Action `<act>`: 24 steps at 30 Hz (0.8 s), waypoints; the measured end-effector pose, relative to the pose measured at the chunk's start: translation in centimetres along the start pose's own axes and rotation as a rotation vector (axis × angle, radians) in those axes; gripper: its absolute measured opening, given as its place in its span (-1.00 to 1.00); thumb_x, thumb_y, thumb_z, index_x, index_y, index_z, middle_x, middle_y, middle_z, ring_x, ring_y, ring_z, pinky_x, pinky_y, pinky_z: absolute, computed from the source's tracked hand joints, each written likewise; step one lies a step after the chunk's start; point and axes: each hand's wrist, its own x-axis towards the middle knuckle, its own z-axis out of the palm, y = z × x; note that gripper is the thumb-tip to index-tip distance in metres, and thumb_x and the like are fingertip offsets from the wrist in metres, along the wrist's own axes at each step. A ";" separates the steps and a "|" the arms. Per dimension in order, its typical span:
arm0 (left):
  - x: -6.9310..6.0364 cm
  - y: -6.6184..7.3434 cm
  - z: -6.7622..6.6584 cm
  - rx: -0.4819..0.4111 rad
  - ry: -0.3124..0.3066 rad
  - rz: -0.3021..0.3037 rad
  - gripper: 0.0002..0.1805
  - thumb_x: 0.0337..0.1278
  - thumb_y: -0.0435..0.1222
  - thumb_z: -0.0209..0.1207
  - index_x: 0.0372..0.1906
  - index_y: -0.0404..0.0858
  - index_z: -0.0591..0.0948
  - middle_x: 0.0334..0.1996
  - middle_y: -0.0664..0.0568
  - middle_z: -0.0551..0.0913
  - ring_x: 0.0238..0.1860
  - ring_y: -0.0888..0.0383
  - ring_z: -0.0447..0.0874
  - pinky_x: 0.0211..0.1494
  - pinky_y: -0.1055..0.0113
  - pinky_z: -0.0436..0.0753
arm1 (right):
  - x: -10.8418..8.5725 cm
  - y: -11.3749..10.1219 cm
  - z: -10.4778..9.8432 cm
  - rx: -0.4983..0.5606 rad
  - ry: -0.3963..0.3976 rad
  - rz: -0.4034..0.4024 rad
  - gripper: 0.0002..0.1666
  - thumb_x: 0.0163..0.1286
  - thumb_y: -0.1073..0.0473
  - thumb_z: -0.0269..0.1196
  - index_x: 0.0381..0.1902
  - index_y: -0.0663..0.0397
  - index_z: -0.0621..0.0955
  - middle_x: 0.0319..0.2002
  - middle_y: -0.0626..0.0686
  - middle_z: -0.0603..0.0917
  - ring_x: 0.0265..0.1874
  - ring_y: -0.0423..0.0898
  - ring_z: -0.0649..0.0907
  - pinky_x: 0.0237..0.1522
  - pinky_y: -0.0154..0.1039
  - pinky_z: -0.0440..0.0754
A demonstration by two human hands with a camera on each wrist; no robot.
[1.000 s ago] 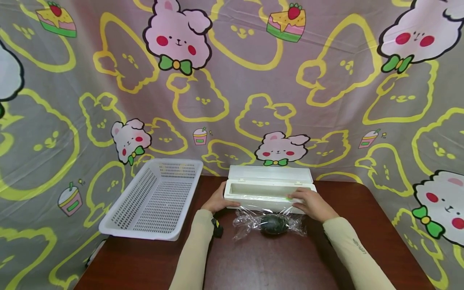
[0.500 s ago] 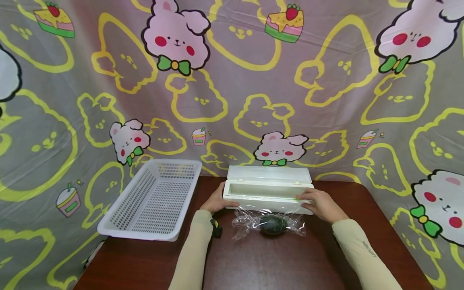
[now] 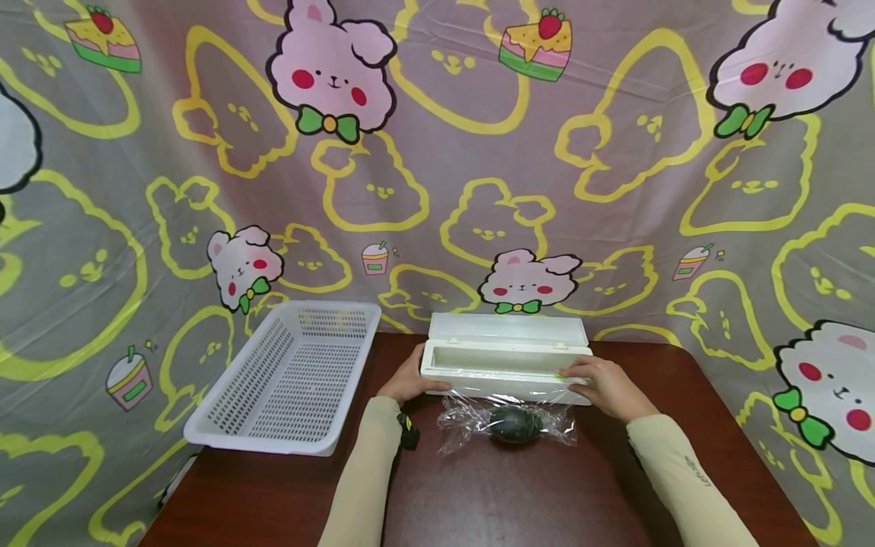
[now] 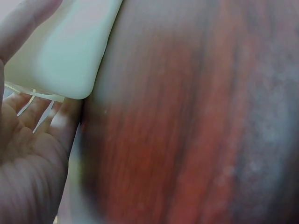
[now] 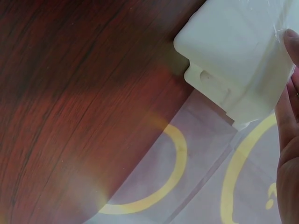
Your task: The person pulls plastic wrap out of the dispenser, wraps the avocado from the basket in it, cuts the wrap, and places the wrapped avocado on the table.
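Note:
A long white cling film dispenser [image 3: 506, 387] lies on the table with its lid [image 3: 507, 328] raised at the back. My left hand [image 3: 409, 377] grips its left end, thumb along the front and fingers behind, as the left wrist view also shows. My right hand [image 3: 603, 385] is at the right end, pinching the small green slide cutter [image 3: 560, 374] on the front rim, which the fingers mostly cover. In front lies a dark green oval fruit [image 3: 513, 424], avocado-like, wrapped in clear cling film [image 3: 461, 422]. Film stretches between it and the dispenser's front.
A white perforated plastic basket [image 3: 335, 441] stands at the left. The brown wooden table [image 3: 478, 501] ends at a patterned cloth [image 3: 437, 152] behind and at the sides. A small black object [image 3: 409, 431] is at my left wrist.
My right hand slid a little to the right along the dispenser's rim, and the green slide cutter moved with it. Over the last half second nothing visibly moved. My left hand stayed put.

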 end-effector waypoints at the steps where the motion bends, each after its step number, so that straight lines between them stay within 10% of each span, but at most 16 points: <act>1: 0.1 0.0 0.0 0.003 -0.002 -0.001 0.18 -0.18 -0.38 0.63 0.58 -0.20 0.18 0.38 -0.16 0.47 0.23 -0.05 0.52 0.43 0.02 0.42 | 0.0 0.0 0.0 0.004 -0.007 0.010 -0.57 0.12 0.40 0.54 -0.02 0.04 0.82 -0.26 -0.11 0.73 -0.34 -0.21 0.66 -0.31 -0.25 0.63; 24: -0.8 1.4 0.1 -0.041 0.005 0.003 0.14 -0.15 -0.46 0.58 0.57 -0.25 0.19 0.34 -0.22 0.49 0.20 -0.11 0.54 0.39 0.02 0.43 | -0.6 -0.1 -0.8 -0.011 0.002 0.070 -0.60 0.03 0.39 0.59 -0.11 0.07 0.85 -0.22 -0.06 0.74 -0.27 -0.09 0.70 -0.28 -0.24 0.70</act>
